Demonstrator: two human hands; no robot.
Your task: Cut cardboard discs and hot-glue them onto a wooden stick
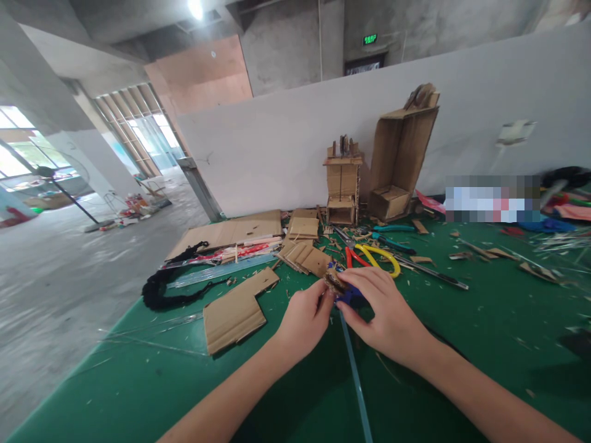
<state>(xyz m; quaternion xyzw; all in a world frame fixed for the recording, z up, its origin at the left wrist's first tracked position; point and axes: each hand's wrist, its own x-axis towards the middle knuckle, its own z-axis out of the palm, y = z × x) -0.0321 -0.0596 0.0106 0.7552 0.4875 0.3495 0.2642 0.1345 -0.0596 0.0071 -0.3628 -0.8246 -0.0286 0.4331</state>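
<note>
Above the green table, a small round cardboard piece [334,282], like a layered wheel, sits between my two hands. My left hand [305,319] pinches it from the left with closed fingers. From the other side, the bent fingers of my right hand [382,307] grip its edge. Just behind and below them shows a blue tool [354,296], mostly hidden by my right hand; its kind is unclear. A long translucent bluish strip [354,375] runs from beneath my hands towards the near edge. Stacked cardboard pieces [302,255] lie just beyond my left hand.
A notched cardboard sheet [235,311] and black yarn [159,289] lie at left. Yellow-handled scissors [383,261], teal-handled pliers [394,244] and scraps lie ahead. Two cardboard structures, one small [342,184] and one tall [401,160], stand against the white partition [268,147].
</note>
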